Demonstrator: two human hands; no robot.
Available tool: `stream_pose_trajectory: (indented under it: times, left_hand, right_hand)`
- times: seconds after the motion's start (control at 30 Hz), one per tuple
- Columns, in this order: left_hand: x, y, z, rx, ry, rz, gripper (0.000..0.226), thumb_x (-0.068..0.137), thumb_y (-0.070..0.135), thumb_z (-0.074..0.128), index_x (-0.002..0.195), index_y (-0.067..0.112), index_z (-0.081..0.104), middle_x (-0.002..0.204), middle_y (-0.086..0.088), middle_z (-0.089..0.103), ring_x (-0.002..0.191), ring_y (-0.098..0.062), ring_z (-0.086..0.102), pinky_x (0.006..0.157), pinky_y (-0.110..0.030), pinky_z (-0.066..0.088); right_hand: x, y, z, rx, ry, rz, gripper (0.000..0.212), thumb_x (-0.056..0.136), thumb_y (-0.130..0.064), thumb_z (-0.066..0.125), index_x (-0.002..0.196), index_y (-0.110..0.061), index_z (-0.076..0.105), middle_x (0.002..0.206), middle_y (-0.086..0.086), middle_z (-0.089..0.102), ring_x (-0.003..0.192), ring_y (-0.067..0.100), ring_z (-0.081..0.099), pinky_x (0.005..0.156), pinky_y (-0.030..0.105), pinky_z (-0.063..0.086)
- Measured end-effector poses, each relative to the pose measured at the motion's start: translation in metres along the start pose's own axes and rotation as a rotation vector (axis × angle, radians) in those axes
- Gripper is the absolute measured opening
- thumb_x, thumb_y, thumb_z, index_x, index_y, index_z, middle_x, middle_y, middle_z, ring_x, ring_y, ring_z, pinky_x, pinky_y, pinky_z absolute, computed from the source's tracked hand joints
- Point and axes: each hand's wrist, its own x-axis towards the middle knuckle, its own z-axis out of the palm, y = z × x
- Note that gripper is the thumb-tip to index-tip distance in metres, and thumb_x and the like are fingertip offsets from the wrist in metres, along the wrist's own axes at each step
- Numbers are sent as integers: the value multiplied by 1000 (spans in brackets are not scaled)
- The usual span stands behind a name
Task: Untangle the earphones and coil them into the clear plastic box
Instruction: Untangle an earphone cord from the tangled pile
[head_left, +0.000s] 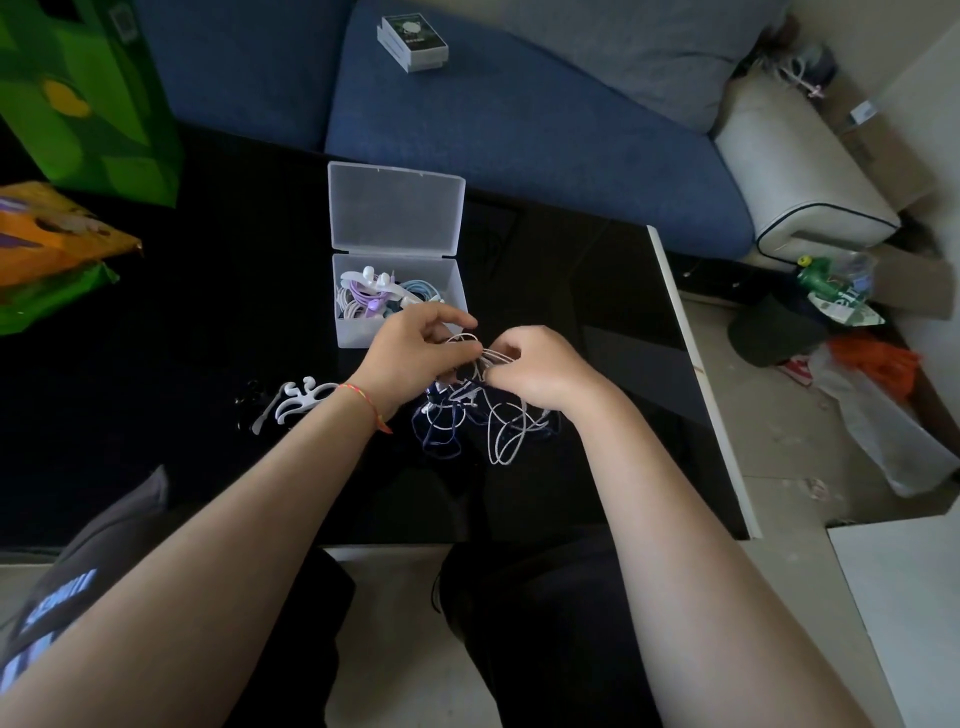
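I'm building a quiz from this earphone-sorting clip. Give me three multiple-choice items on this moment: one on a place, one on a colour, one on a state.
1. Where does the clear plastic box stand?
A. on the sofa
B. on the black table, beyond the hands
C. on the floor

2. What colours are the tangled cords under the hands?
A. white and dark blue
B. red and yellow
C. green only

3. How is the box's lid?
A. shut
B. taken off and lying on the floor
C. open, standing up behind the box

Answers:
1 B: the box rests on the black table, just past the left hand.
2 A: white and dark blue loops lie below the right hand.
3 C: the lid stands upright at the box's far edge, and coiled earphones show inside.
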Motion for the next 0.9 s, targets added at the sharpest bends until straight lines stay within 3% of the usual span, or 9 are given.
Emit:
stream_pose_trajectory:
  times: [0.17,0.27,0.33,0.47,0.57,0.67,0.8,0.9]
  left_hand:
    - [3,-6,-6,111,-48,-13,17,87,14,73,104,17,74,88,-6,72,79,-18,67,82,-38,57]
    - [4,-5,-8,109,-12,-37,2,89,18,72,90,20,72,83,-1,69,77,-12,64,80,-31,52]
    - [4,-3,-6,68,-26,-75,6,92,21,69,88,18,70,83,-1,68,77,-12,63,81,-33,53]
    - [4,-2,-4,22,7,-128,12,96,23,63,88,15,69,86,-6,71,78,-18,66,80,-36,55]
    - [4,-2,-4,-21,48,-152,13,95,24,64,91,14,71,85,-5,73,75,-15,68,75,-31,56]
    - [3,1,-2,-57,46,-168,14,96,20,62,96,9,71,77,0,72,65,-8,65,66,-22,52]
    - [2,1,0,-96,13,-195,9,97,13,61,98,16,69,87,-6,72,79,-16,66,82,-32,56]
    - [0,3,-4,-108,-117,-199,12,97,11,59,101,12,70,88,-7,68,80,-15,62,79,-29,53]
  right_hand:
    - [2,9,-6,324,8,27,14,89,-12,64,98,-14,75,60,-7,55,50,6,43,47,19,32]
    - [4,14,-7,549,1,14,15,93,-13,65,104,-10,75,59,-4,56,50,8,37,45,21,31]
    - [6,15,-7,611,16,23,19,96,-21,65,108,-10,74,63,-3,57,54,8,38,46,21,33]
    - [4,14,-7,463,-23,52,19,89,-36,73,99,-20,78,70,-8,63,65,8,48,56,22,39]
    - [1,12,-8,327,-66,44,9,89,-26,73,95,-22,78,75,-11,68,67,3,54,61,20,40]
    - [1,10,-9,284,-57,69,13,88,-14,70,98,-17,77,85,-4,73,73,4,63,59,16,42]
    - [1,9,-7,281,-55,68,12,86,-10,68,96,-13,75,86,5,69,80,12,59,65,24,41]
    - [3,11,-7,358,11,80,12,89,-20,67,97,-14,73,86,-3,65,81,10,55,66,24,37]
